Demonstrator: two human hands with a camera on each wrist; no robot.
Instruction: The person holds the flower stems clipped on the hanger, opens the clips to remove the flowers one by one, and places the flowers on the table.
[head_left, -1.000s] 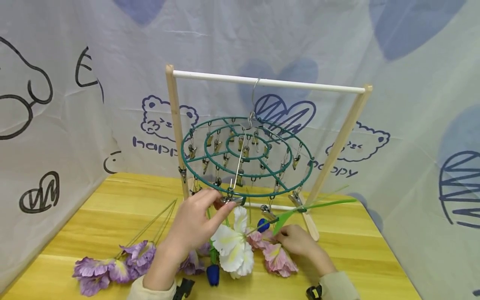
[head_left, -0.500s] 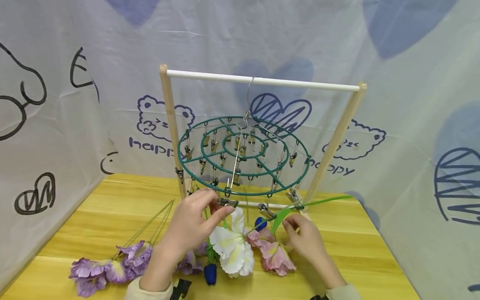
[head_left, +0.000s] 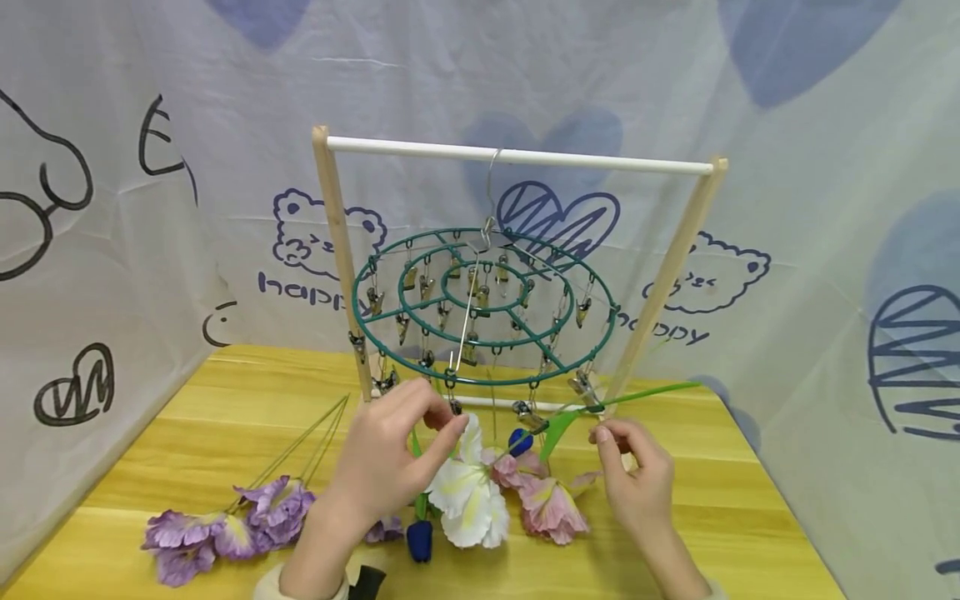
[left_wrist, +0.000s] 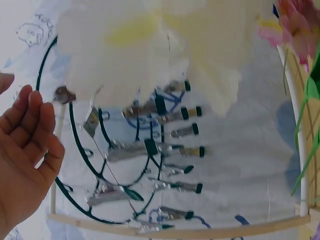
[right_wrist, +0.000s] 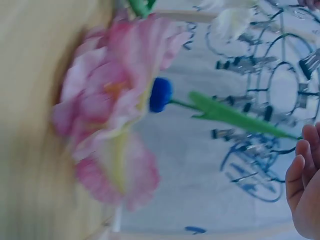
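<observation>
My left hand point(head_left: 393, 454) has loosely bent fingers, thumb apart, beside a metal clip point(head_left: 455, 407) on the front of the green ring hanger point(head_left: 487, 381). Nothing shows in its grasp. A white artificial flower point(head_left: 471, 496) hangs just below that clip. On the right, my right hand point(head_left: 637, 467) has its thumb and fingertips close under another clip point(head_left: 585, 390), which bites a green stem with a leaf point(head_left: 558, 433). In the right wrist view its fingers look relaxed near the stem's end. Pink flowers point(head_left: 553, 508) and a blue tulip point(head_left: 521, 442) hang between the hands.
The hanger hooks on a white rod point(head_left: 517, 156) of a wooden stand. Many clips dangle from its rings. Purple flowers point(head_left: 225, 529) with long stems lie at the left of the yellow table point(head_left: 172, 442). A second blue tulip point(head_left: 419, 542) hangs low beside the white flower.
My left fingers have loosened from the clip, which now hangs lower and more upright. My right hand has moved up and right, from the pink flowers to beneath the right clip.
</observation>
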